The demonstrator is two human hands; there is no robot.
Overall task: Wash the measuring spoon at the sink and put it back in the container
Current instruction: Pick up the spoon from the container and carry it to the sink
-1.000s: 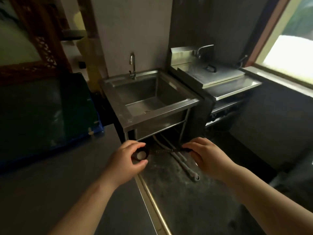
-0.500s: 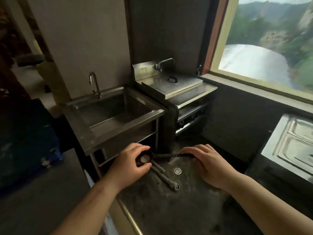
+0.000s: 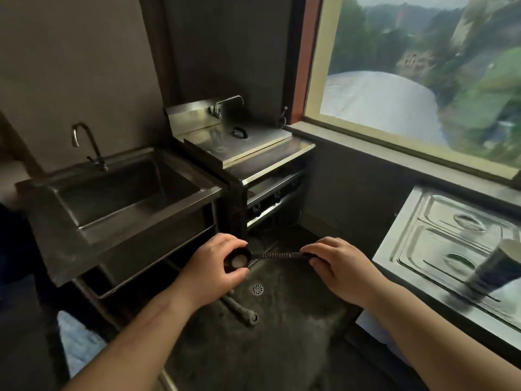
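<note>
I hold a black measuring spoon (image 3: 277, 255) level in front of me, above the floor. My left hand (image 3: 214, 266) is closed around its round bowl, where something pale shows inside. My right hand (image 3: 338, 266) pinches the end of its ribbed handle. The steel sink (image 3: 93, 238) with a curved tap (image 3: 84, 142) stands to the left, beyond my left hand. A dark cylindrical container (image 3: 490, 272), blurred, stands on the steel counter at the right edge.
A steel appliance with a lidded top (image 3: 239, 145) stands right of the sink. A steel counter with embossed lids (image 3: 439, 232) runs along the right under a large window (image 3: 423, 74). On the floor lie a round drain (image 3: 257, 289) and a grey hose (image 3: 239, 309).
My view has swung to the right, so the sink slid left and the window, right counter and container came into view. Both hands keep their hold on the spoon.
</note>
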